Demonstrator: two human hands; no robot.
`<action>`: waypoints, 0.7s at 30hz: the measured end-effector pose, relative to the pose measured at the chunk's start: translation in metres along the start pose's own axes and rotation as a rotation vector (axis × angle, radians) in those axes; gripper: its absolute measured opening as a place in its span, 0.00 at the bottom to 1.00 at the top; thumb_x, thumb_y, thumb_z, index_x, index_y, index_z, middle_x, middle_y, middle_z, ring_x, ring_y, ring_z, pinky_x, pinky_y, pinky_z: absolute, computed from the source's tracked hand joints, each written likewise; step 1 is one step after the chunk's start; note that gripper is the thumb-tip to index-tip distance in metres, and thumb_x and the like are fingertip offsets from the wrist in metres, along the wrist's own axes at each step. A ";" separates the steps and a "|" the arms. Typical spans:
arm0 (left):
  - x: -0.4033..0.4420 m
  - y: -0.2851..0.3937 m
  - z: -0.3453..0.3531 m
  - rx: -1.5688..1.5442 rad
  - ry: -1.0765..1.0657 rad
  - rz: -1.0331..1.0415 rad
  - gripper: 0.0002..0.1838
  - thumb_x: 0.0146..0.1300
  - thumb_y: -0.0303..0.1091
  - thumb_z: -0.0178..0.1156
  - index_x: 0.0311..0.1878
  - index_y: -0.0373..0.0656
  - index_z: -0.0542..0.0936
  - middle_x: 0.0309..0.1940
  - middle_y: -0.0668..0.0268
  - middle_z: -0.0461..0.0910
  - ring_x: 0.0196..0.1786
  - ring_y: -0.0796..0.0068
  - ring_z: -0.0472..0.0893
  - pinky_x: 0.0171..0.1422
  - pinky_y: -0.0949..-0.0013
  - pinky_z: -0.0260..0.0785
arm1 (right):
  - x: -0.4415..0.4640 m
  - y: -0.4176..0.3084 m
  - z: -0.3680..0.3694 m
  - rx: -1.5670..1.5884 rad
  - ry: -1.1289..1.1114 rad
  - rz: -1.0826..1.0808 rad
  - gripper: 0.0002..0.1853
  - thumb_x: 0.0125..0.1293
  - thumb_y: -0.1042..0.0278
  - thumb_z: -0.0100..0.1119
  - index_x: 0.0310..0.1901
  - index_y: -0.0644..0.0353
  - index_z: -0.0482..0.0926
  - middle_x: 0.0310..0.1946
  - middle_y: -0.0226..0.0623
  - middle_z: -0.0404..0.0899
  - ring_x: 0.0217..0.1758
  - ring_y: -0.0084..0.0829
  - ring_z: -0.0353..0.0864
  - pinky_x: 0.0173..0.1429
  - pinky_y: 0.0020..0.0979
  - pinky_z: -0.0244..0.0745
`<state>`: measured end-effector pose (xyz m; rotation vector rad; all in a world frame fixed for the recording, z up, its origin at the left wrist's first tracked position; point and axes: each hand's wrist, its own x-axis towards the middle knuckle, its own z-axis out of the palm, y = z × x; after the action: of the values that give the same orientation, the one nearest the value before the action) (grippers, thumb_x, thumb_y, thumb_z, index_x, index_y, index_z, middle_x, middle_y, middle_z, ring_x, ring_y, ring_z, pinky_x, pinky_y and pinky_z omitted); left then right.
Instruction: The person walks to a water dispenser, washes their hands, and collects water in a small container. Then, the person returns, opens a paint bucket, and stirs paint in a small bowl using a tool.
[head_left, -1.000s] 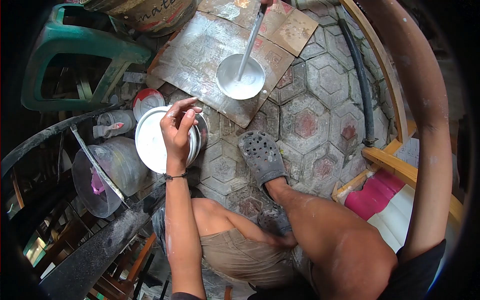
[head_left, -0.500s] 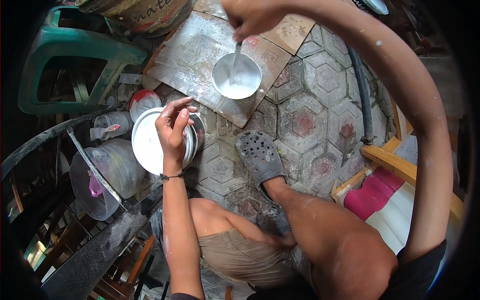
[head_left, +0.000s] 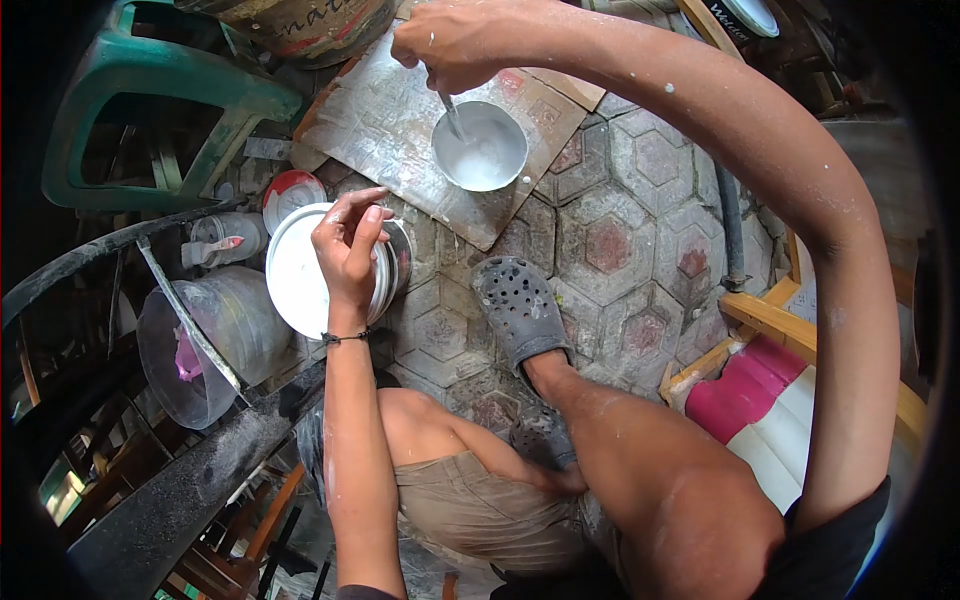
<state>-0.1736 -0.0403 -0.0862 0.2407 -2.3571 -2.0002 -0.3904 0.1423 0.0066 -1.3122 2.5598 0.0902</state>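
Note:
My right hand (head_left: pixel 452 48) is closed round the top of a paint-smeared stirring stick (head_left: pixel 455 117). The stick's lower end slants into an open can (head_left: pixel 437 150) with white paint (head_left: pixel 486 166) in it. That can stands on a flattened cardboard sheet (head_left: pixel 360 140). Lower left, my left hand (head_left: pixel 350 248) has its fingers loosely bent and apart, nothing in them. It hangs over a paint tub with a white lid (head_left: pixel 297 285); whether it touches the lid I cannot tell.
A green plastic stool (head_left: pixel 75 150) is at upper left, near a large marked bucket (head_left: pixel 300 35). A red-rimmed lid (head_left: pixel 292 190), a jar with a brush (head_left: pixel 230 240) and a clear tub (head_left: pixel 230 320) sit at left. A wooden frame (head_left: pixel 775 320) lies right on hexagonal paving (head_left: pixel 650 240).
My right hand has shifted left above the can, and the stick now leans the other way in the paint. My left hand has hardly moved.

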 end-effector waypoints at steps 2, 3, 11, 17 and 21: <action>0.001 0.001 -0.001 0.009 -0.006 -0.024 0.20 0.66 0.41 0.60 0.50 0.33 0.84 0.33 0.63 0.85 0.30 0.84 0.77 0.32 0.81 0.66 | 0.009 0.005 0.009 0.023 0.019 -0.029 0.13 0.54 0.64 0.68 0.33 0.68 0.85 0.34 0.53 0.86 0.43 0.49 0.87 0.43 0.44 0.82; 0.002 0.001 0.001 0.005 -0.006 -0.021 0.20 0.66 0.42 0.60 0.50 0.33 0.84 0.33 0.63 0.85 0.29 0.84 0.76 0.31 0.81 0.64 | 0.008 0.004 0.008 0.050 0.044 -0.027 0.13 0.54 0.64 0.68 0.34 0.68 0.85 0.34 0.53 0.86 0.43 0.49 0.87 0.44 0.44 0.82; 0.001 0.003 0.001 -0.020 -0.012 -0.026 0.21 0.67 0.43 0.59 0.51 0.33 0.84 0.34 0.62 0.85 0.28 0.85 0.75 0.29 0.82 0.61 | -0.032 -0.008 -0.026 0.114 0.395 -0.043 0.19 0.56 0.60 0.70 0.41 0.70 0.83 0.42 0.53 0.83 0.54 0.48 0.82 0.56 0.43 0.80; -0.005 0.027 -0.015 0.008 0.061 0.034 0.19 0.68 0.38 0.59 0.53 0.33 0.83 0.37 0.58 0.86 0.33 0.81 0.80 0.33 0.80 0.66 | -0.051 -0.027 -0.045 0.348 1.169 -0.482 0.09 0.58 0.75 0.64 0.23 0.64 0.75 0.23 0.42 0.74 0.27 0.34 0.73 0.37 0.38 0.76; -0.028 0.089 -0.038 0.075 0.353 0.113 0.24 0.68 0.47 0.61 0.56 0.34 0.82 0.39 0.56 0.86 0.37 0.71 0.83 0.38 0.73 0.71 | -0.059 -0.057 -0.017 0.628 1.063 -0.352 0.11 0.61 0.73 0.62 0.22 0.64 0.74 0.21 0.37 0.72 0.22 0.35 0.72 0.28 0.39 0.73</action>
<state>-0.1490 -0.0594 0.0094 0.4145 -2.1717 -1.6621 -0.3151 0.1523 0.0423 -1.7420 2.5442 -1.7251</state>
